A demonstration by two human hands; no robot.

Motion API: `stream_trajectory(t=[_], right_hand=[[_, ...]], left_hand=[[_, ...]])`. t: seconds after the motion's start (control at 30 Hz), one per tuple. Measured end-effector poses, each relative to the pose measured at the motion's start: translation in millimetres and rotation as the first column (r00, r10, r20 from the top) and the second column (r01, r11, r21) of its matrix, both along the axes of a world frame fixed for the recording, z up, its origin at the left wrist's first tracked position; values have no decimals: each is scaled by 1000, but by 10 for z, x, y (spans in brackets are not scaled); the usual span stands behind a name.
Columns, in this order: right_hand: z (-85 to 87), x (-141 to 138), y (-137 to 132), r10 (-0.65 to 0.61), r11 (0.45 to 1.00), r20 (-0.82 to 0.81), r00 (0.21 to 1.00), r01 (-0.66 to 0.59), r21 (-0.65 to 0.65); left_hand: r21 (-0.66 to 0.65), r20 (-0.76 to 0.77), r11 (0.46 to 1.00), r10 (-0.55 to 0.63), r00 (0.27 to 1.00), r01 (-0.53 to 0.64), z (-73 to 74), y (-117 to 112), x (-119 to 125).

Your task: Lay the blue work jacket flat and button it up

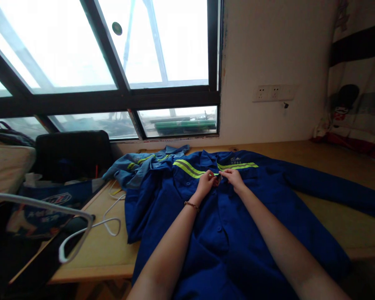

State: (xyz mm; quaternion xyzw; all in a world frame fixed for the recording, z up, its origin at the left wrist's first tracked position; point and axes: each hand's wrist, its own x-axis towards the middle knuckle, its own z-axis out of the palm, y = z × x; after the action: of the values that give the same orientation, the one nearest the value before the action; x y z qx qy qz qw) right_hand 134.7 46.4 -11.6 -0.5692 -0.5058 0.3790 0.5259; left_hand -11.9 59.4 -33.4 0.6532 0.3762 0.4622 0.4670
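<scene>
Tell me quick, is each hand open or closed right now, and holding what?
Left hand: closed, pinching the dark blue jacket at its front.
Right hand: closed, pinching the same jacket close by.

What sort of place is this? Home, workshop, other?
Probably a living space, perhaps a home or dormitory room: large black-framed glass window, white rectangular socket panel on a pale plain wall, and patterned fabric hanging like a curtain.
</scene>
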Motion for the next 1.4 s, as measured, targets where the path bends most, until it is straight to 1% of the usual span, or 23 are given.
stream_trajectory(t=[0.03, 0.1, 0.17, 0.37, 0.5, 0.67, 0.8, 0.93, 1.03, 1.1, 1.27, 1.4], right_hand=[[3, -3, -9, 25, 999, 0, 1000, -25, -40], [-4, -5, -12, 56, 993, 22, 998, -54, -102], [-25, -5, 8, 62, 990, 57, 996, -54, -127], [-108, 32, 126, 17, 996, 194, 981, 1, -94], [-135, 70, 145, 26, 995, 217, 976, -3, -105], [-55, 46, 82, 119, 984, 109, 987, -103, -143], [8, -5, 88, 98, 981, -13, 995, -99, -165], [-37, -16, 157, 70, 972, -145, 987, -100, -212], [-69, 5, 186, 63, 962, -243, 968, -124, -243], [-61, 20, 183, 69, 955, -295, 953, -149, -258], [10, 31, 127, 105, 931, -483, 869, -257, -261], [49, 47, 64, 122, 931, -516, 847, -279, -237]], left_hand=[[-14, 15, 999, -35, 999, 35, -20, -4, 29], [-33, 46, 997, -63, 997, 64, -27, -2, 58], [-52, 64, 995, -82, 995, 85, -11, 12, 58], [-67, 76, 995, -65, 995, 70, 8, 61, 49], [-70, 75, 996, -53, 996, 59, -1, 62, 52], [-105, 103, 991, -71, 992, 82, -6, 81, 54], [-150, 145, 985, -64, 987, 86, 8, 142, 75], [-196, 196, 975, -68, 978, 107, 22, 207, 85], [-219, 235, 967, -80, 969, 133, 29, 229, 70], [-230, 255, 962, -83, 963, 144, 37, 229, 55], [-254, 269, 958, -61, 961, 132, 91, 188, 32], [-227, 273, 966, -62, 960, 127, 133, 135, 28]])
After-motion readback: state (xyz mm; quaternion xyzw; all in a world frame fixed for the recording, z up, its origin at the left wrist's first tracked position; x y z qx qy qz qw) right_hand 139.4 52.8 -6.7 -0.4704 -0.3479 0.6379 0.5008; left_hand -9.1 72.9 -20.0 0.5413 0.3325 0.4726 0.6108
